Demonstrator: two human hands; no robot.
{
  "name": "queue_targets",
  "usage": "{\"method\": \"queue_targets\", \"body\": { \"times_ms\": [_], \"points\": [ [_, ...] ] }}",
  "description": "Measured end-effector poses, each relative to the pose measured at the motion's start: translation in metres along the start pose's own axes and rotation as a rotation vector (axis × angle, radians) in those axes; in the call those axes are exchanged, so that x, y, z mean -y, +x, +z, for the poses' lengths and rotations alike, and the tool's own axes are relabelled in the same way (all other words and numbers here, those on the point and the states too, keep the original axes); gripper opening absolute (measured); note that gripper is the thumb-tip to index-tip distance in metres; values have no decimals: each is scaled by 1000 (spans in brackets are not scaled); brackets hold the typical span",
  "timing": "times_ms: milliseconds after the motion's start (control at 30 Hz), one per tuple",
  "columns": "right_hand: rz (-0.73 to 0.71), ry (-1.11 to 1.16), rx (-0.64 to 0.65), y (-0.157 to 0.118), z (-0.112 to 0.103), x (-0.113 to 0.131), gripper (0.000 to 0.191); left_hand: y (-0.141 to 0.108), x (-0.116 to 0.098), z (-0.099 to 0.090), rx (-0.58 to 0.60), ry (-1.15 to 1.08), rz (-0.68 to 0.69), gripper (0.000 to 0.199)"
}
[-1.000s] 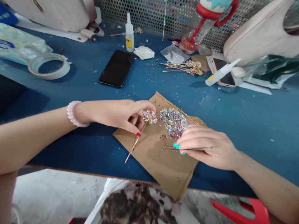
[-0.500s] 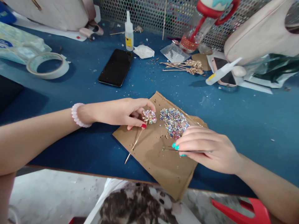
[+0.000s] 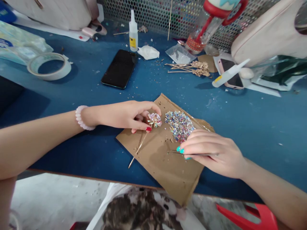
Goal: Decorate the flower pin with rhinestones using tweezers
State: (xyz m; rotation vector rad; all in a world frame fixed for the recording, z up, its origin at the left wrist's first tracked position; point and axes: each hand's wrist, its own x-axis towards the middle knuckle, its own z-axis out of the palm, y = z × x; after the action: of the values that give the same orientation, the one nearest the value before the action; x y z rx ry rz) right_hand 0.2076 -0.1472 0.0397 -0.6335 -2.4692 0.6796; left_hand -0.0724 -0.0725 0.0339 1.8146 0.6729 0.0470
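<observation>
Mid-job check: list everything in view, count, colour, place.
Table: one, blue, centre
Cardboard: one, brown, on table
Gem pile: one, multicoloured, on cardboard
Flower stick: one, gold with gems, in left hand
Tweezers: one, grey, in right hand
Black phone: one, black, left
Pink phone: one, pink, right
Glue bottles: two, whitish, one by each phone
Tape roll: one, whitish, left
Stems: several, gold, behind cardboard
Packet: one, clear, beside stems
Cup: one, mostly red, back
Bags: two, pale, back corners
Mesh: one, grey, back
Hands: two, nails red and teal, over cardboard
</observation>
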Motion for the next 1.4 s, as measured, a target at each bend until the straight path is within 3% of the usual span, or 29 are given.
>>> {"method": "queue_targets", "body": {
  "times_ms": [1400],
  "points": [
    [25, 74, -4, 2, 3, -5, 8, 2, 6, 3, -28, -40, 27, 36]
  ]
}}
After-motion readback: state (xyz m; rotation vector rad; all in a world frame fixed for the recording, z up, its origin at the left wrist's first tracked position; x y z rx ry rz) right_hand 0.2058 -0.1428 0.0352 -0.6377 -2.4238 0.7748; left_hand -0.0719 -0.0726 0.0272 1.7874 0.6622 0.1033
